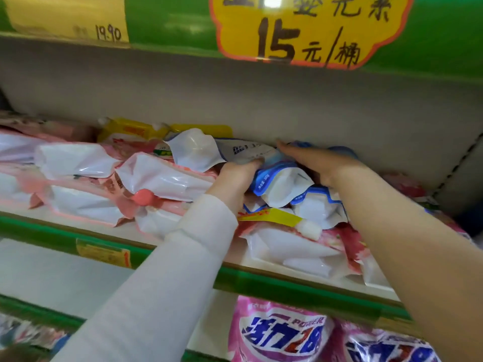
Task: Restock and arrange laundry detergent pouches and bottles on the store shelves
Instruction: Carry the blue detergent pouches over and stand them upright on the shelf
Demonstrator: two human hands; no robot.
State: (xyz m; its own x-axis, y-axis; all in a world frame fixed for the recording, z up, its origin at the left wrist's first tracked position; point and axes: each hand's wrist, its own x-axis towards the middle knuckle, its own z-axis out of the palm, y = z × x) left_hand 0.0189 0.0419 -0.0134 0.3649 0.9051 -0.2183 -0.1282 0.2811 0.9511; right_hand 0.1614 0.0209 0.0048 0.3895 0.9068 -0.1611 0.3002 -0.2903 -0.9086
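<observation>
On the crowded shelf (261,282), the left hand (235,176) clamped its fingers on a blue pouch (235,151) while the right hand (321,163) pressed straight fingers atop, apparently to seat it.

blue-white pouch (273,178) | crumpled, lying atop the heap | pink-white pouches (156,178) | flat, layered on shelf (52,232), left side

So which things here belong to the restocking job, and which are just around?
Job: blue pouches, the left hand gripping one, the right hand resting flat on them; pink pouches; yellow pouches; shelf.
Just around: price sign; price tag; pink bags on the shelf below.
</observation>
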